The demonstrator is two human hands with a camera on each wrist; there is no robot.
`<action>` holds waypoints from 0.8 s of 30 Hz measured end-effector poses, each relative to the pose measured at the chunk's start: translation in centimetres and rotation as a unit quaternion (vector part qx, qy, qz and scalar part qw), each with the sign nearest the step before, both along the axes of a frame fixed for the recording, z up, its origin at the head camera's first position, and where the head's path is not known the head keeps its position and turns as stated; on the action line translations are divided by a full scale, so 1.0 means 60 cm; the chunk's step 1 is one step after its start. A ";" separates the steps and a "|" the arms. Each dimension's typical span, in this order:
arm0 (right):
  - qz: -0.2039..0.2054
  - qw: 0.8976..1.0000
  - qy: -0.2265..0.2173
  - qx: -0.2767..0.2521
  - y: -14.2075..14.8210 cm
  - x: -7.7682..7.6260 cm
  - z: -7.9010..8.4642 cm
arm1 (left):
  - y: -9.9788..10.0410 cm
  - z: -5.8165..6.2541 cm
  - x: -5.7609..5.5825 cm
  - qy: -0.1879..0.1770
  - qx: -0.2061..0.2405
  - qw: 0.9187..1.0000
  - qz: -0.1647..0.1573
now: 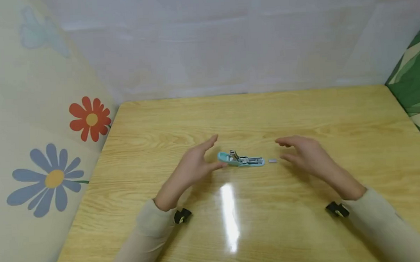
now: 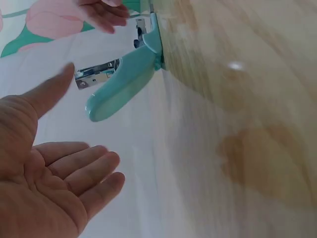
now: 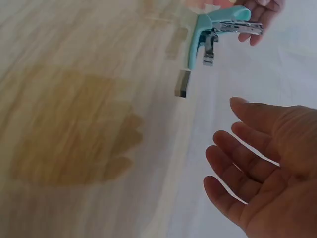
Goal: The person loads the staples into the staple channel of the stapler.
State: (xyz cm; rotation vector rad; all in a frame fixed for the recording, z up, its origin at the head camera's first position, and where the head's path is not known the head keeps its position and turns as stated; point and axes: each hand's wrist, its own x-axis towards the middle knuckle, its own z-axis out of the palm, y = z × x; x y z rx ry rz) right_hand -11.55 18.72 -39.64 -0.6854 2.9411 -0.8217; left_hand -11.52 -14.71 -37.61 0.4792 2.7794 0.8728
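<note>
A mint-green stapler (image 1: 245,161) lies spread wide on the wooden table, its metal staple channel (image 2: 96,74) swung out from the body. Just right of its tip lies a small grey strip of staples (image 1: 272,160); the right wrist view shows the same staple strip (image 3: 183,84) flat on the wood. My left hand (image 1: 194,167) is held at the stapler's left end, thumb and fingers apart, nothing in its grasp. On the other side my right hand (image 1: 304,154) hovers close to the staples, fingers loosely bent and holding nothing.
The wooden table (image 1: 305,228) reaches back to a white draped sheet (image 1: 192,53). At the left stands a wall (image 1: 5,128) painted with flowers. Green leaf patterns (image 1: 416,75) show at the right. A black wrist camera (image 1: 183,216) sits under the left cuff.
</note>
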 end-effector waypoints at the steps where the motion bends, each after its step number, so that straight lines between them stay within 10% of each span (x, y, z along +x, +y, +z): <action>1: 0.002 1.000 -0.006 0.005 -0.004 -0.002 -0.002 | 0.002 -0.001 -0.002 0.002 -0.003 1.000 -0.001; 24: 0.030 0.997 -0.022 0.062 -0.039 -0.018 -0.028 | 0.020 -0.016 -0.015 -0.017 -0.010 1.000 -0.002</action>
